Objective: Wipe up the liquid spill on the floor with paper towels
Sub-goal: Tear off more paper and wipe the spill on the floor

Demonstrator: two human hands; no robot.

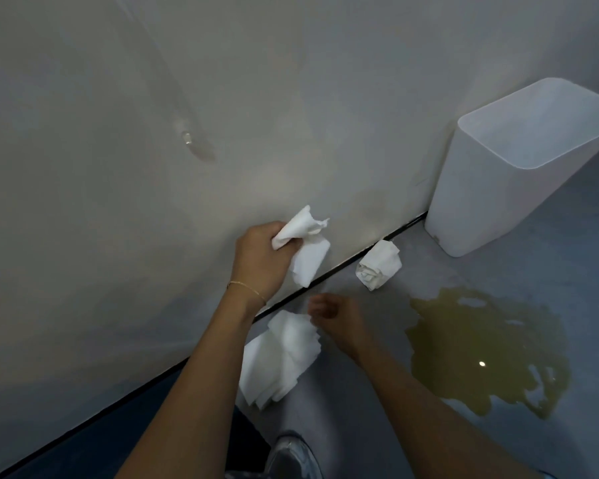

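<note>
A yellowish liquid spill (484, 350) spreads over the grey floor at the right. My left hand (260, 261) is raised in front of the wall and grips a white paper towel (308, 250) that hangs crumpled from its fingers. My right hand (336, 319) hovers lower, fingers loosely curled with nothing in them, just right of a stack of white paper towels (281, 357) lying on the floor by the wall. A crumpled paper towel wad (377, 266) lies on the floor near the wall, between the stack and the bin.
A white rectangular waste bin (519, 167) stands open against the wall at the right, beyond the spill. The pale wall (153, 133) fills the left and top. My shoe (291, 454) shows at the bottom edge.
</note>
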